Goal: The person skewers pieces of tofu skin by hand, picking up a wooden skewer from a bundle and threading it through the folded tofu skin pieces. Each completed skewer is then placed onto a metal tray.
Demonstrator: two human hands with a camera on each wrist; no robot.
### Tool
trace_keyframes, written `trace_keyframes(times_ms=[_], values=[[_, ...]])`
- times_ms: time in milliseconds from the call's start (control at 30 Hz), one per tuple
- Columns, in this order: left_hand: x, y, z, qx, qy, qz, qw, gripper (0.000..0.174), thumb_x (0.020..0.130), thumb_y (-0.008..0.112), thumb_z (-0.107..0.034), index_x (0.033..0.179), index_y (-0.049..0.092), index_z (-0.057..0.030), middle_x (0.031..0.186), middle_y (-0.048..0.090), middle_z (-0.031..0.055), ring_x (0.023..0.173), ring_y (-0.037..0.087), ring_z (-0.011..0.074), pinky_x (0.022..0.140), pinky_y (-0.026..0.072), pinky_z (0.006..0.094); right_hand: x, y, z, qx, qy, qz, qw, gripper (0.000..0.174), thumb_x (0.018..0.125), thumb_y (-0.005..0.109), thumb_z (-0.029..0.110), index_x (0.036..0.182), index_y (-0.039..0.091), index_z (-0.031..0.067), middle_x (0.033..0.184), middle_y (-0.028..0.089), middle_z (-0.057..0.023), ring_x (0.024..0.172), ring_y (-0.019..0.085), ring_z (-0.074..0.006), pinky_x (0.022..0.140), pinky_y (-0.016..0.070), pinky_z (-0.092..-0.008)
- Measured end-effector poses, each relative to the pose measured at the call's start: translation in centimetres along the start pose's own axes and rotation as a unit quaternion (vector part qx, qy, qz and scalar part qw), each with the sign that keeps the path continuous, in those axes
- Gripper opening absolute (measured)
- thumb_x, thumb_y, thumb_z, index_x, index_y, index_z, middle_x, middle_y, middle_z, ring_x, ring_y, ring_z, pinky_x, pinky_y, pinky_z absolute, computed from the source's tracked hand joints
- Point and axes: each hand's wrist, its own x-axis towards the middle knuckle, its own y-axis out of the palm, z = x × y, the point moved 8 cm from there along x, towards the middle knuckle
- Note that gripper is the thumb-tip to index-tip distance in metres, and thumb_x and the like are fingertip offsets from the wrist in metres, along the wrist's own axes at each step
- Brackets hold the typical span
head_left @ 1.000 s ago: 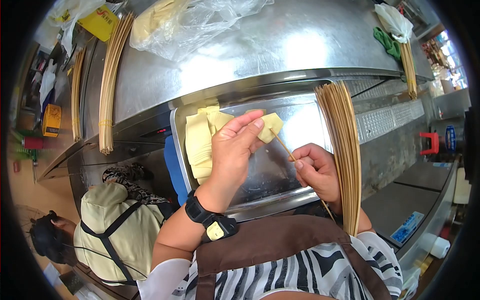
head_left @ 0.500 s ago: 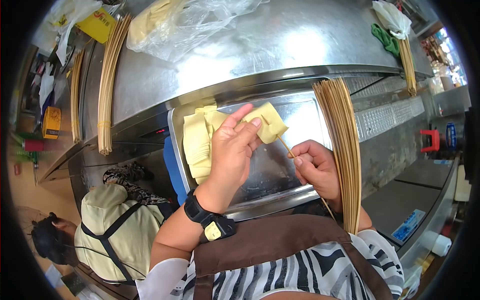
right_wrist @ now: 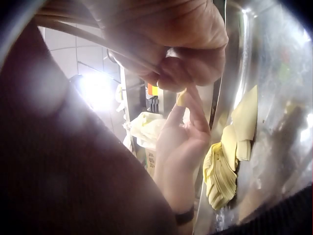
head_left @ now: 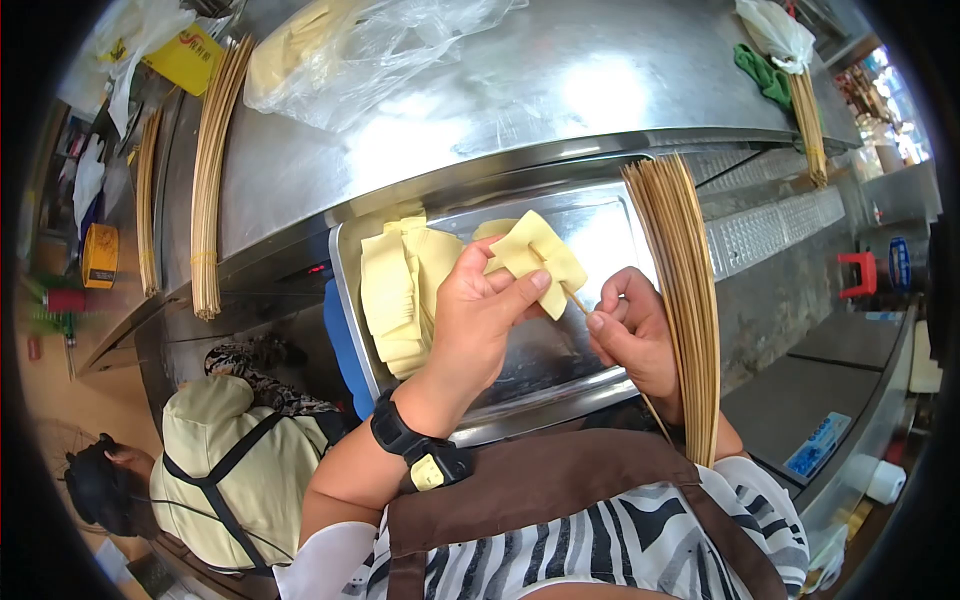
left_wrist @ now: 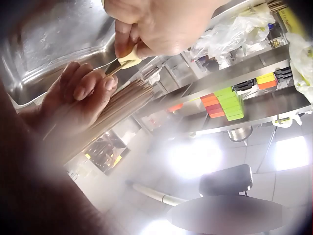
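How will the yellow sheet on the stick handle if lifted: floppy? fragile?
Probably bendy, not limp: the sheet curves, yet its free corners jut out. Likely light; the left hand just pinches it. Might tear where the stick seems to pierce it.

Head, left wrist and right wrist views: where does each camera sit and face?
Head: on the head, facing forward-down at the metal tray; shows left hand, right hand, apron.
Left wrist: on that wrist, looking past the left hand to the right.
Right wrist: the reverse, past right hand to left.
All share the metal tray, both hands.
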Motion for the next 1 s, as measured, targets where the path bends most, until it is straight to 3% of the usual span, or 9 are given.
trace_keyframes(times_ms=[400,500,600,667,800,867,900,967,1000], values=[[-0.8,1.4,1.1,0.072,-0.056,0.062,0.994,0.028,0.093,0.063,-0.001,0.119,0.052,0.0016,0.108,0.069,0.011,0.091,0.068,0.014,0.077,0.0554,0.0274,0.1,-0.2,-0.1,0.033,-0.025,0.001,0.999,0.023,0.094,0.057,0.003,0.098,0.036,0.0108,0.068,0.05,-0.0006,0.053,0.044,-0.007,0.05,0.0332,-0.0201],[-0.8,1.2,1.6,0.088,-0.062,0.068,0.992,0.033,0.09,0.064,0.0,0.121,0.053,-0.0008,0.109,0.069,0.0107,0.094,0.069,0.0166,0.079,0.0577,0.0311,0.0,-0.5,-0.2,0.039,-0.033,0.001,0.999,0.024,0.094,0.058,0.003,0.098,0.036,0.0109,0.071,0.051,-0.0001,0.053,0.043,-0.0062,0.049,0.0323,-0.02],[-0.8,1.4,1.9,0.081,-0.072,0.073,0.991,0.032,0.091,0.064,0.0,0.121,0.053,-0.0005,0.108,0.069,0.0109,0.094,0.069,0.0168,0.08,0.0578,0.0314,0.2,-1.1,-0.4,-0.022,-0.026,-0.02,0.999,0.024,0.093,0.06,0.005,0.099,0.037,0.0103,0.076,0.053,-0.0001,0.059,0.048,-0.0062,0.054,0.0358,-0.0189],[-0.8,1.4,1.8,0.086,-0.073,0.069,0.991,0.031,0.09,0.064,0.0,0.12,0.054,-0.0004,0.108,0.069,0.0111,0.093,0.069,0.0168,0.079,0.0578,0.0315,0.2,-1.6,0.0,-0.126,-0.064,-0.048,0.989,0.026,0.09,0.062,0.006,0.102,0.039,0.0091,0.083,0.056,-0.0007,0.069,0.052,-0.0067,0.064,0.0405,-0.0195],[-0.7,1.8,1.4,0.075,-0.056,0.072,0.993,0.024,0.094,0.063,-0.005,0.116,0.054,0.0007,0.103,0.069,0.0081,0.09,0.068,0.0133,0.075,0.0567,0.0271,0.3,-1.5,0.2,-0.106,-0.029,-0.048,0.993,0.033,0.087,0.065,0.007,0.11,0.043,0.0067,0.097,0.058,-0.0043,0.088,0.054,-0.0094,0.08,0.0427,-0.0243],[-0.4,1.7,1.6,0.013,-0.09,0.054,0.994,0.023,0.095,0.061,-0.008,0.116,0.055,0.0005,0.103,0.068,0.0084,0.09,0.068,0.0148,0.076,0.0587,0.0297,0.3,-1.1,1.3,-0.139,-0.113,-0.041,0.983,0.044,0.082,0.067,0.011,0.12,0.046,0.0036,0.116,0.057,-0.0102,0.108,0.053,-0.0164,0.095,0.0406,-0.0326],[-0.2,1.7,1.8,0.013,-0.09,0.058,0.994,0.023,0.095,0.061,-0.008,0.116,0.055,0.0005,0.103,0.068,0.0084,0.09,0.068,0.0148,0.076,0.0587,0.0297,0.3,-1.3,1.6,-0.14,-0.115,-0.044,0.983,0.044,0.082,0.067,0.011,0.12,0.046,0.0036,0.116,0.057,-0.0102,0.108,0.053,-0.0164,0.095,0.0406,-0.0326],[0.5,1.1,2.9,0.045,-0.113,0.052,0.991,0.022,0.096,0.061,-0.01,0.115,0.057,0.0004,0.103,0.068,0.0087,0.089,0.069,0.0158,0.078,0.0598,0.0316,-0.5,-0.5,4.4,-0.346,-0.23,-0.042,0.909,0.055,0.079,0.068,0.016,0.128,0.047,0.0004,0.129,0.051,-0.0144,0.125,0.046,-0.0234,0.107,0.0336,-0.0385],[0.8,1.0,3.4,0.045,-0.114,0.057,0.991,0.022,0.096,0.061,-0.01,0.115,0.057,0.0004,0.103,0.068,0.0087,0.089,0.069,0.0158,0.078,0.0598,0.0316,-0.9,0.0,5.6,-0.333,-0.276,-0.04,0.901,0.052,0.079,0.066,0.017,0.125,0.051,-0.0011,0.13,0.053,-0.0162,0.126,0.047,-0.0286,0.109,0.0325,-0.0416]])
